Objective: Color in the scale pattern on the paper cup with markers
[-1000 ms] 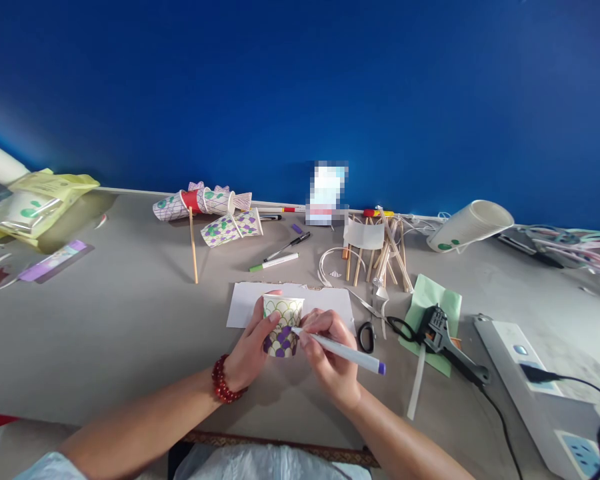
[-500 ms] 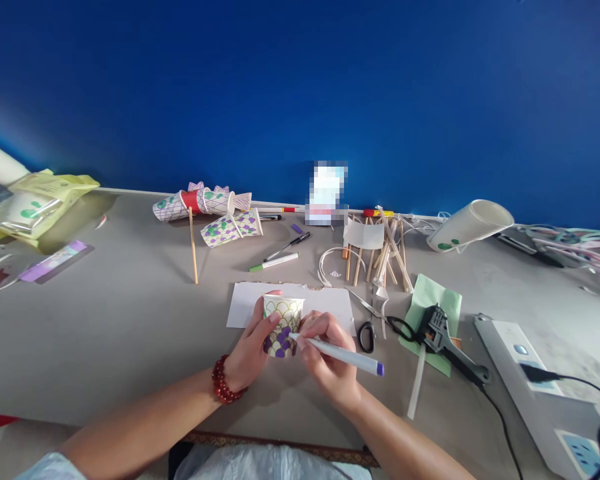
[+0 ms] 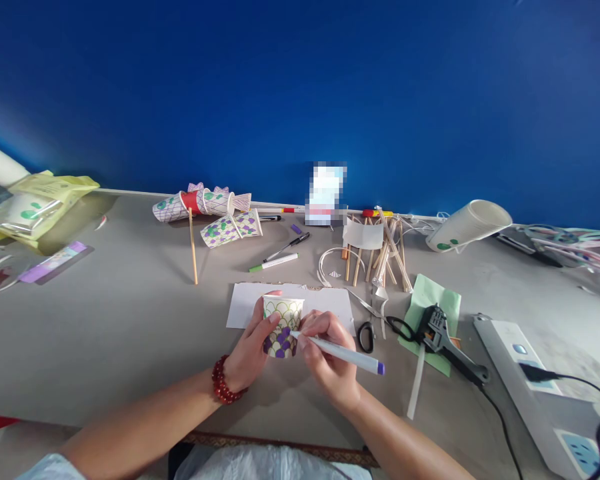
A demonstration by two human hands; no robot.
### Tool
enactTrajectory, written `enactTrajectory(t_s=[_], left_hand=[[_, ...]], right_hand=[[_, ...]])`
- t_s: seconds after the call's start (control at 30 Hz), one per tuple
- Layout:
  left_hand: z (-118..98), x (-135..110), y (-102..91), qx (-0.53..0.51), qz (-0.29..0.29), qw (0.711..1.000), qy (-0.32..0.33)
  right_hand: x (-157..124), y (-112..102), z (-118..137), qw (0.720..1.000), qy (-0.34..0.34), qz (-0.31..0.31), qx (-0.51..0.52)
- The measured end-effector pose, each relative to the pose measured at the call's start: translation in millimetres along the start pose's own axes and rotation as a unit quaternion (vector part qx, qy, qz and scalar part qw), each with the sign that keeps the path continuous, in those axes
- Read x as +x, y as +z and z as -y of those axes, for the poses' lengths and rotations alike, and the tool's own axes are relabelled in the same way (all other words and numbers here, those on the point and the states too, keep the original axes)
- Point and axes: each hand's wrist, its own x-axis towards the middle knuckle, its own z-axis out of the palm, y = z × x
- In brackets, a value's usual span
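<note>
A white paper cup (image 3: pixel 283 313), drawn over with green scale outlines, is gripped by my left hand (image 3: pixel 250 347), thumb on its near side. Several scales low on the cup are filled in purple. My right hand (image 3: pixel 330 360) pinches a white marker with a purple end (image 3: pixel 350 353) like a pen. Its tip meets the cup's wall at the purple patch, though the exact contact is too small to make out. Behind the cup lies a sheet of white card (image 3: pixel 245 303) with a rough far edge. Black-handled scissors (image 3: pixel 367 337) rest just right of my right hand.
A glue gun (image 3: pixel 437 330) sits on green paper (image 3: pixel 435 293), its cord running near a power strip (image 3: pixel 517 380). Farther back are decorated cups (image 3: pixel 233 227), a green marker (image 3: pixel 275 263), a black pen (image 3: pixel 286 247), wooden sticks (image 3: pixel 393 247), a phone (image 3: pixel 325 193) and stacked white cups (image 3: pixel 467 227).
Hardly anything differs. The marker's rear end has shifted very slightly upward, while both hands and the cup keep their places.
</note>
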Motion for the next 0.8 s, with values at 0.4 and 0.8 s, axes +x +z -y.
enactTrajectory(t_s=[0.4, 0.8], left_hand=[[1.2, 1.9, -1.8, -0.03, 0.015, 0.999, -0.012], [-0.6, 3.6, 1.3, -0.057, 0.011, 0.998, -0.014]], right_hand=[[1.0, 0.6, -1.7, 1.0, -0.002, 0.002, 0.013], [2.7, -1.8, -2.1, 1.0, 0.014, -0.02, 0.002]])
